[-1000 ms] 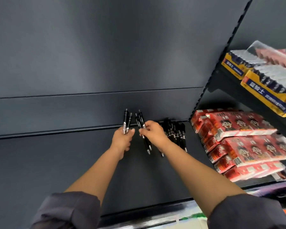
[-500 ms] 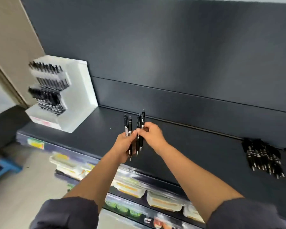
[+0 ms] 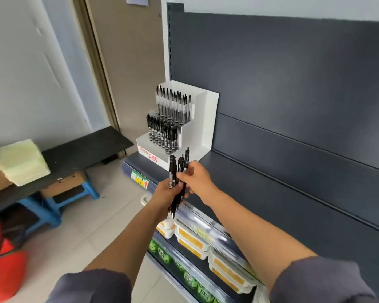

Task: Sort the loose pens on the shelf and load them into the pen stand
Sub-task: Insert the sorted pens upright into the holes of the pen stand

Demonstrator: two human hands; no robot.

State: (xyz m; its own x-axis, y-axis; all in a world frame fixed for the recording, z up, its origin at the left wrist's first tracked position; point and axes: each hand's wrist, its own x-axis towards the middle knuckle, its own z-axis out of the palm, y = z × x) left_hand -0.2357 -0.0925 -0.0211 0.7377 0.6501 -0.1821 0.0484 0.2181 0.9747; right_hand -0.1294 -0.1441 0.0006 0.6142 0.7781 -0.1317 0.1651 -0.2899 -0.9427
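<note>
A white stepped pen stand [image 3: 202,121] sits at the left end of the dark shelf [image 3: 260,189], its tiers partly filled with upright black pens. In front of the stand, my left hand [image 3: 165,196] grips a bunch of black pens [image 3: 173,169] upright. My right hand [image 3: 197,179] pinches pens in the same bunch from the right side. The two hands touch around the bunch, just short of the stand's lowest tier. The pile of loose pens is out of view.
Below the shelf a lower level holds white food trays [image 3: 197,239] and green packs [image 3: 162,252]. To the left stand a black board [image 3: 79,154] on a blue stool [image 3: 53,206], a pale stack [image 3: 22,161] and a red bag [image 3: 2,265].
My view has swung left from the loose pen pile to the stand. Both hands carried the pens leftward and brought them together into one bunch near the stand.
</note>
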